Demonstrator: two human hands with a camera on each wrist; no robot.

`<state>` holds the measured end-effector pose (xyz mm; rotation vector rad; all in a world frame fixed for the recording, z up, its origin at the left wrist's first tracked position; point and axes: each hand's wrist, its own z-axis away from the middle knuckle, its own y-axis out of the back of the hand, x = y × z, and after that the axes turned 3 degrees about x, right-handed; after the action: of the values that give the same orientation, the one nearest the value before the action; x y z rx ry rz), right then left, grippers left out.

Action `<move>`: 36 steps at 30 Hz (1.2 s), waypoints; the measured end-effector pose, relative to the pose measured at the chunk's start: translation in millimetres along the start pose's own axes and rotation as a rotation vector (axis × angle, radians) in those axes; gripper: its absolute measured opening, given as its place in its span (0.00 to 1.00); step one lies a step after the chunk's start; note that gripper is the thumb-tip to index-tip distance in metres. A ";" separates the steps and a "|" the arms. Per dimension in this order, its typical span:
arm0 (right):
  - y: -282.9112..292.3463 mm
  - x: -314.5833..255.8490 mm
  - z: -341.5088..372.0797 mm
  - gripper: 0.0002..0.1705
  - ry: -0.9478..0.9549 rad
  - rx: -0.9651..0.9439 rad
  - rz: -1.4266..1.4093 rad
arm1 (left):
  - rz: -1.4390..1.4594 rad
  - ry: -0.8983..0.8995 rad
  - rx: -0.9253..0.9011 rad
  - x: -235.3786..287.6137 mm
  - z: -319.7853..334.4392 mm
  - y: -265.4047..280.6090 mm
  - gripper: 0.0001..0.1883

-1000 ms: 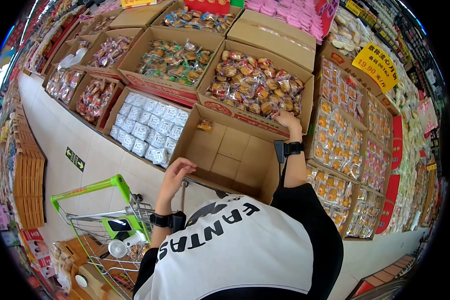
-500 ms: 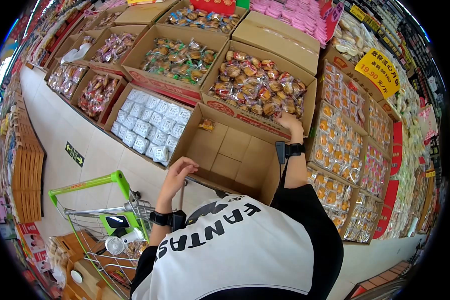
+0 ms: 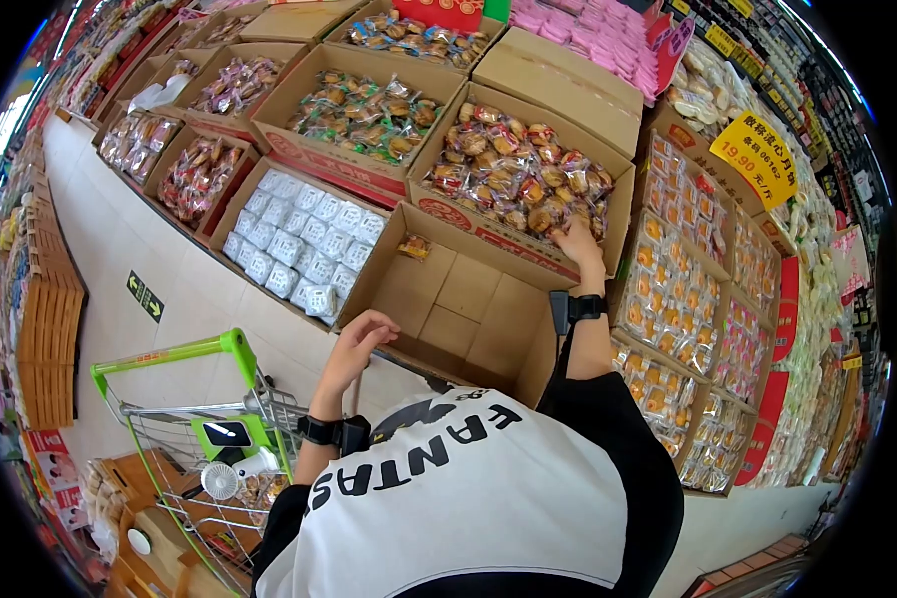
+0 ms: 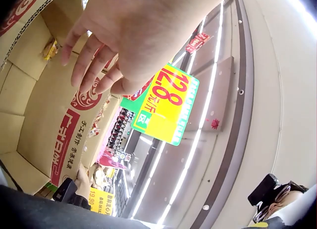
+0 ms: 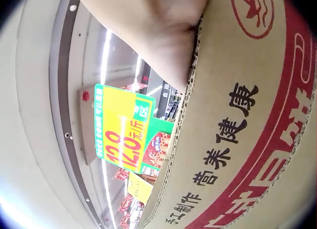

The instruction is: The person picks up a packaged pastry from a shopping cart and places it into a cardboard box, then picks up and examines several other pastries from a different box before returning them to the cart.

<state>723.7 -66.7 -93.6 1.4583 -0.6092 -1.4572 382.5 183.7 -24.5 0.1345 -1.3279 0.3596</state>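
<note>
My right hand (image 3: 580, 244) reaches over the front wall of a cardboard box (image 3: 488, 231) of mooncakes in clear wrappers (image 3: 513, 164). Its fingers are down among the packets near the front right corner; whether they grip one I cannot tell. In the right wrist view the box wall (image 5: 218, 135) hides those fingers. My left hand (image 3: 359, 344), loosely bent and holding nothing, hangs over the near left edge of a lower box (image 3: 448, 309). One small yellow packet (image 3: 415, 246) lies in that box's far left corner. The left wrist view shows the left hand (image 4: 119, 46) with fingers hanging relaxed.
White wrapped packets (image 3: 299, 234) fill the box to the left. Trays of packed cakes (image 3: 673, 279) stand on the right, beneath a yellow price sign (image 3: 752, 159). A green-handled shopping cart (image 3: 169, 354) holding a small white fan (image 3: 219, 480) stands at the lower left.
The head view has shifted slightly, moving the boxes a little right and the cart a little left. My right hand has stayed at the mooncakes, my left over the lower box's edge.
</note>
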 end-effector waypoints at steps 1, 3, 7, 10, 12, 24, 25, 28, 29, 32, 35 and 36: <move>-1.4 2.4 -2.9 0.21 0.005 -0.001 0.001 | 0.004 -0.004 -0.007 0.4 0.3 0.1 0.06; -3.9 6.7 -9.6 0.25 0.000 -0.063 0.068 | 0.010 -0.012 -0.011 0.5 0.9 0.7 0.06; 13.4 -14.1 -4.3 0.26 -0.085 -0.264 0.143 | 0.014 -0.002 -0.007 -1.4 1.9 1.5 0.06; 13.7 -15.8 -2.3 0.25 -0.075 -0.283 0.215 | 0.016 -0.009 -0.004 -1.6 2.2 2.2 0.06; 15.9 -13.2 3.2 0.24 0.043 -0.203 0.074 | 0.016 -0.011 -0.001 -1.2 2.2 1.8 0.06; 10.7 -5.6 2.6 0.23 0.150 -0.137 -0.090 | 0.017 -0.034 -0.009 -5.5 0.9 2.9 0.06; 11.8 -7.4 4.5 0.23 0.150 -0.138 -0.090 | 0.018 -0.037 -0.013 -6.1 0.9 3.3 0.06; 14.4 -10.7 8.8 0.22 0.194 -0.110 -0.171 | 0.015 -0.041 -0.019 -7.5 0.5 4.3 0.06; 14.4 -10.7 9.5 0.20 0.207 -0.062 -0.187 | 0.011 -0.042 -0.019 -7.7 0.6 4.6 0.06; 8.7 -11.2 9.0 0.17 0.288 0.298 -0.185 | 0.015 -0.046 -0.021 -6.9 0.6 5.0 0.06; 20.1 -28.1 23.5 0.16 0.273 0.686 -0.282 | -0.003 -0.021 -0.005 -0.1 0.1 4.7 0.05; 25.8 -32.6 28.8 0.15 0.197 0.757 -0.406 | -0.001 -0.019 -0.011 0.7 -0.7 5.2 0.05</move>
<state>698.0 -57.2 -51.1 2.3983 -0.8221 -1.4170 381.6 188.9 -24.5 0.1299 -1.3484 0.3506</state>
